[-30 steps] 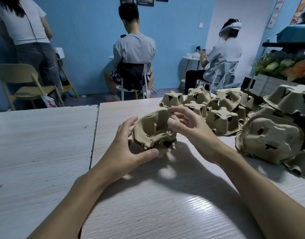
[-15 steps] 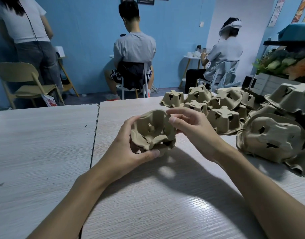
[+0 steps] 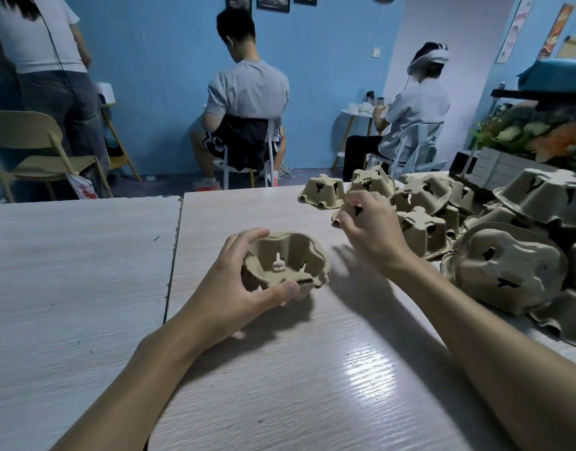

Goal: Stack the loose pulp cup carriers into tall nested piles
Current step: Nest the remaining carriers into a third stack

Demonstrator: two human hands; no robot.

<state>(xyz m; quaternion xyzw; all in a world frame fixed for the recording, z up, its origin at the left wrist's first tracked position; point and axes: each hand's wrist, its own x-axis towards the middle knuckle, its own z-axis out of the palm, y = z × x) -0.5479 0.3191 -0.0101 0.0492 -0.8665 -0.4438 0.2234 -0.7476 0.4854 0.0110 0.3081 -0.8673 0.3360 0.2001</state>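
My left hand [image 3: 234, 288] grips a small nested pile of pulp cup carriers [image 3: 288, 262], open side up, on the pale wooden table [image 3: 312, 369]. My right hand [image 3: 371, 229] has reached to the right of it, and its curled fingers close over a loose upside-down carrier [image 3: 347, 208] at the near edge of the heap. Several more loose carriers [image 3: 423, 193] lie upside down behind and to the right. A larger carrier [image 3: 508, 265] lies closest on the right.
A second table [image 3: 78, 271] butts against mine on the left, with a narrow gap between them. Beyond the tables two people sit on chairs with their backs turned, and one stands at the far left. A crate of artificial plants [image 3: 537, 131] stands at the back right.
My right hand let go of the pile and moved right and away to a loose carrier in the heap. My left hand kept hold of the pile and settled it level on the table.
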